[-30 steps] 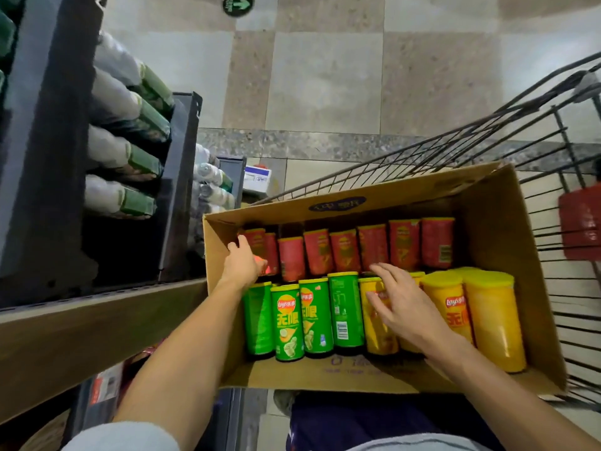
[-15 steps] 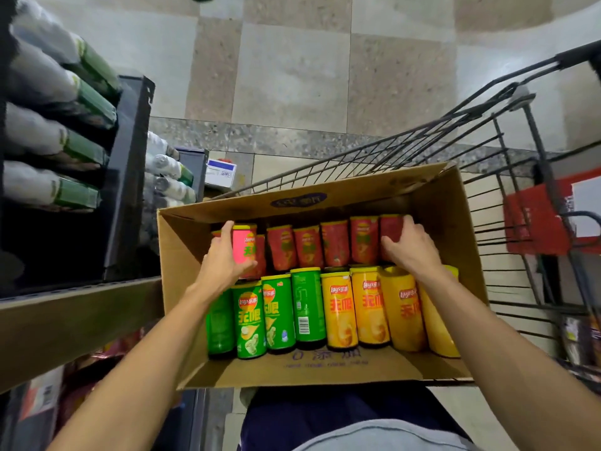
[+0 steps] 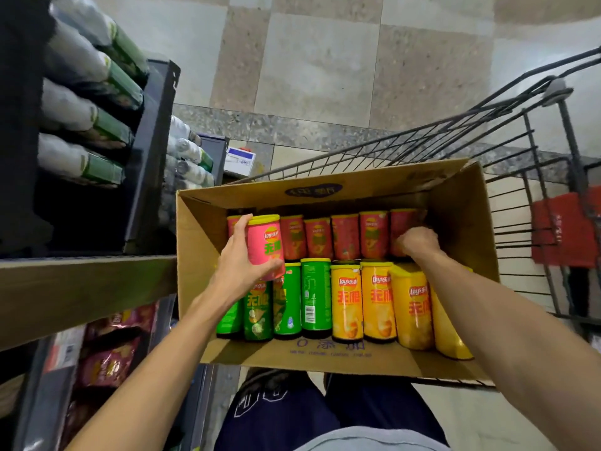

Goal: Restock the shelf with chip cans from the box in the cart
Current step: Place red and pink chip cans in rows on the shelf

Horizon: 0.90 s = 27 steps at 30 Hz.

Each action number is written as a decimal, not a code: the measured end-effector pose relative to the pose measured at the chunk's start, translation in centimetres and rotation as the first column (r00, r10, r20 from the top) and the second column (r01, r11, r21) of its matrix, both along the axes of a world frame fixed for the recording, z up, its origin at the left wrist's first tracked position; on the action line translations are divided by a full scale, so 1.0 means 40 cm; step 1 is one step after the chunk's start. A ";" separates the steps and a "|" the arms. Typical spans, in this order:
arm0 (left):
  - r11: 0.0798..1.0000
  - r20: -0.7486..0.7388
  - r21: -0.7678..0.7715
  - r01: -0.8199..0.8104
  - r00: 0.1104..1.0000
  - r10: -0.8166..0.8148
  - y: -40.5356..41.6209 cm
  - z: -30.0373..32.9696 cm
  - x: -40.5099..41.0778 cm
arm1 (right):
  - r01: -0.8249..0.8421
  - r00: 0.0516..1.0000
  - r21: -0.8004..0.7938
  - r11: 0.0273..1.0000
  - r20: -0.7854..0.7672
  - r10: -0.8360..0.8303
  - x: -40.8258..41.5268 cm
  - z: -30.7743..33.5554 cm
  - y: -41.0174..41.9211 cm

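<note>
An open cardboard box point(image 3: 201, 242) sits in the wire cart point(image 3: 507, 125) and holds rows of chip cans. Red cans point(image 3: 344, 237) fill the far row; green cans point(image 3: 313, 297) and yellow cans point(image 3: 377, 304) stand in the near row. My left hand point(image 3: 239, 262) grips a pink-red can point(image 3: 265, 245), lifted above the left end of the rows. My right hand point(image 3: 418, 242) curls its fingers round the top of the rightmost red can point(image 3: 401, 222) in the far row. The wooden shelf board point(image 3: 81, 291) lies to the left of the box.
A dark shelf unit point(image 3: 149, 157) on the left carries lying packs with green labels. Below the wooden board are red snack bags point(image 3: 110, 362). A red flap point(image 3: 566, 229) hangs on the cart's right side. Tiled floor lies beyond the cart.
My left hand has raised the pink-red can higher out of the far row. My right hand moved from the yellow cans to the far right red can and closed on its top.
</note>
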<state>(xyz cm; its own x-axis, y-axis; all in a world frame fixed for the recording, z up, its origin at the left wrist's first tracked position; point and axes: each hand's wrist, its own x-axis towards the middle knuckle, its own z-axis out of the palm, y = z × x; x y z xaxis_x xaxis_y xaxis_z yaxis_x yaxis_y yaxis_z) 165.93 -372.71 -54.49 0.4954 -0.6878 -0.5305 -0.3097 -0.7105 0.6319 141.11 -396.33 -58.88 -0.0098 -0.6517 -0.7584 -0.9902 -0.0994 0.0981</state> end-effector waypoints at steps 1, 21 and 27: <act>1.000 0.003 -0.004 -0.006 1.000 0.006 0.003 0.006 -0.003 | 0.013 1.000 -0.010 1.000 0.003 -0.013 0.005 0.005 -0.003; 0.954 0.062 -0.213 -0.212 0.971 0.230 0.256 0.328 -0.005 | -0.187 0.551 -0.135 0.973 0.806 0.218 0.248 0.421 0.297; 0.879 0.117 -0.267 -0.394 0.893 0.436 0.493 0.519 -0.034 | -0.425 0.314 -0.061 0.903 0.926 0.210 0.350 0.566 0.517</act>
